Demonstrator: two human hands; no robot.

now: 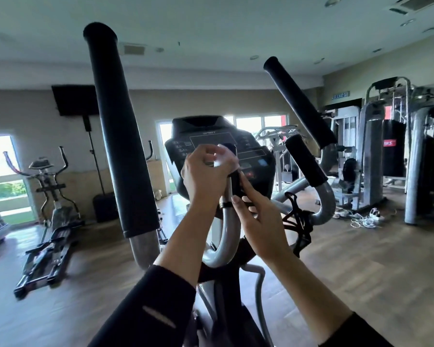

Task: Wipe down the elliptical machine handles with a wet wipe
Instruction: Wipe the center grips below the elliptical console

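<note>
I stand at an elliptical with a dark console (258,169). My left hand (203,176) is wrapped around the top of the inner left stationary handle (227,236), a curved grey tube with a black grip, and holds a white wet wipe (222,156) against it. My right hand (254,216) touches the same handle just below, fingers on the black grip. The tall left moving handle (118,136) with black foam rises at the left. The right moving handle (298,101) slants up at the right, above the inner right handle (305,162).
A black bottle cage (297,216) sits on the frame to the right of my hands. Another elliptical (48,204) stands at the left on the wooden floor. Weight machines (386,151) line the right side, with cables and shoes on the floor (363,217).
</note>
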